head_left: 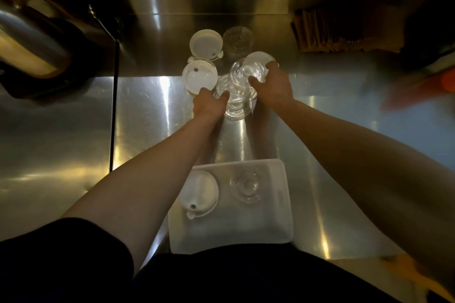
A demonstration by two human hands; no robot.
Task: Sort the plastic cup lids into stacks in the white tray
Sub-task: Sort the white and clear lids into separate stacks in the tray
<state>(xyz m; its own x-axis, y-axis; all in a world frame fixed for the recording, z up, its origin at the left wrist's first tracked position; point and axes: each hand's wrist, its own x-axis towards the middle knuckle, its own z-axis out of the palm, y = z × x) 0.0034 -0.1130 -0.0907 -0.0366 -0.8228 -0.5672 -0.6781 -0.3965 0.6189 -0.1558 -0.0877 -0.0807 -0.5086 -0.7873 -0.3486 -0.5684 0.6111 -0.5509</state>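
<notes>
On the steel counter lies a cluster of lids. My left hand (209, 103) grips the near clear lid stack (234, 103) at its left side. My right hand (272, 86) holds a clear dome lid (246, 72), tilted above that stack. Two white opaque lids (200, 77) (205, 43) sit to the left, another clear lid (238, 40) lies behind, and a white lid (258, 58) shows behind my right hand. The white tray (268, 226) near me holds a white lid stack (200, 193) at left and a clear lid stack (247, 186) at right.
A black cable (113, 106) runs down the counter at left, beside a steel pot (32, 44). A brown cardboard pile (344, 32) sits at the back right. An orange blurred object (443, 81) lies at the far right edge.
</notes>
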